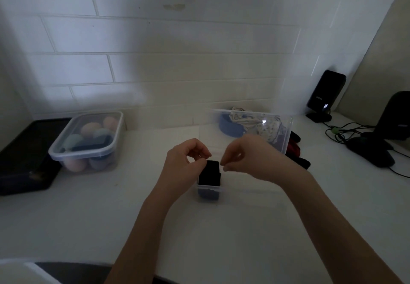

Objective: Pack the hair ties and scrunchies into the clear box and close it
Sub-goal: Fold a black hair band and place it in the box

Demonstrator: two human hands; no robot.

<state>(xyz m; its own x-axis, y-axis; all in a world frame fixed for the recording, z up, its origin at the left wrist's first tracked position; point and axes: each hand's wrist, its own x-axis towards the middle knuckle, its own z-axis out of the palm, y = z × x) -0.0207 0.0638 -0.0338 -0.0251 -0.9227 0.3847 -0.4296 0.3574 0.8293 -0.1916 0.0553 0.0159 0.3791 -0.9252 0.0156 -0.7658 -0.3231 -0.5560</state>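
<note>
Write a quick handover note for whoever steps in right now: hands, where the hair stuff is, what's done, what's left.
Left hand and right hand: both pinching at the top of the small clear box at centre counter, which holds something dark; whether they grip anything is unclear.
Large open clear box behind the hands: holds a blue scrunchie and a white patterned scrunchie.
Dark and red items lie outside it, to its right.
Lidded container at left: closed, full of pastel rounded items.
Left: pack the loose pieces, close the open box. No lid for it is visible.
</note>
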